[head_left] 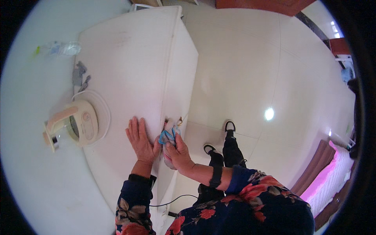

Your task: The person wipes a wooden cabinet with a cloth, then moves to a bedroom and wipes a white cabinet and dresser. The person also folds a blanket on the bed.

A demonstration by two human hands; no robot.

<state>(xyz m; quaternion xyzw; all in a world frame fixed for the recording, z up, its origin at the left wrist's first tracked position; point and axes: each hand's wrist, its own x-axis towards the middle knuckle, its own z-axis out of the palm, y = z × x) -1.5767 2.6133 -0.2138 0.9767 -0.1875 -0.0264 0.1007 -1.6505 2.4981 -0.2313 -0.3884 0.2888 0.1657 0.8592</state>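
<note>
My left hand [140, 141] lies flat on the white top of a cabinet [129, 66], its fingers stretched out near the front edge. At that edge my right hand [179, 156] grips a crumpled cloth [169, 133], pale with a blue and pink pattern, and presses it against the cabinet's front side. The left thumb comes close to the cloth; whether it touches, I cannot tell. Just beyond the cloth sits a small brass-coloured fitting [180, 121], maybe a handle or key.
On the left stands a cream electric kettle [88, 121] with a glass jug and a white cord. Grey crumpled strips [79, 74] and a clear plastic bottle [66, 48] lie farther back. A dark cable [176, 199] runs below my arms. At right is a bed [333, 176] with pink-edged bedding.
</note>
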